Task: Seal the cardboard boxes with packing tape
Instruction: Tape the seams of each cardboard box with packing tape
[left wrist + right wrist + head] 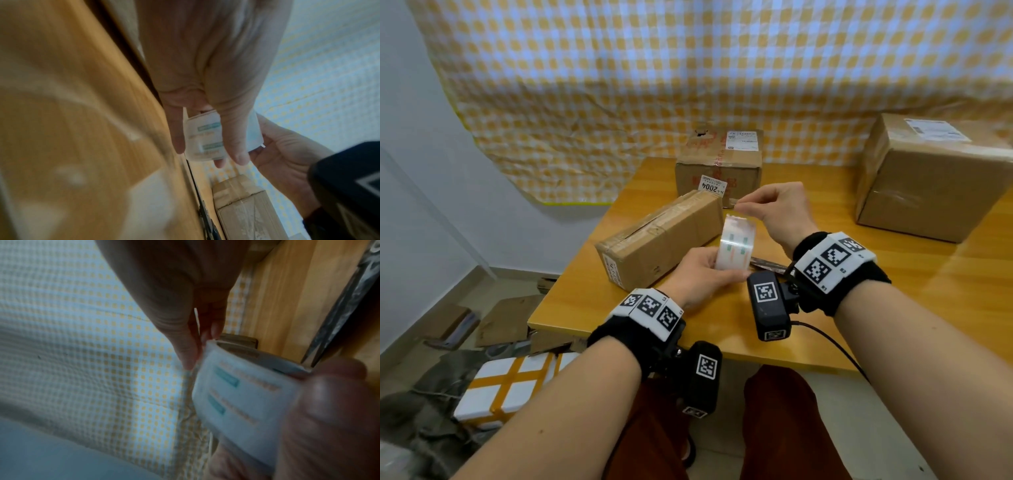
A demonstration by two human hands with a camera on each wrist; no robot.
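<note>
My left hand (705, 274) grips a roll of clear packing tape (736, 245) with green and orange print, held above the wooden table (893, 291). My right hand (774, 209) hovers just above the roll, its thumb and forefinger pinching the free end of the tape (736, 205). The left wrist view shows the roll (205, 138) between my fingers. The right wrist view shows the pinching fingertips (191, 353) at the roll's edge (236, 394). A long cardboard box (661, 240) lies just left of the roll, its top seam running lengthwise.
A smaller labelled box (719, 164) stands behind at the table's far edge. A large box (935, 178) sits at the right. Scissors (767, 265) lie on the table under my right wrist. Flattened cardboard (500, 322) and a white taped box (510, 387) lie on the floor left.
</note>
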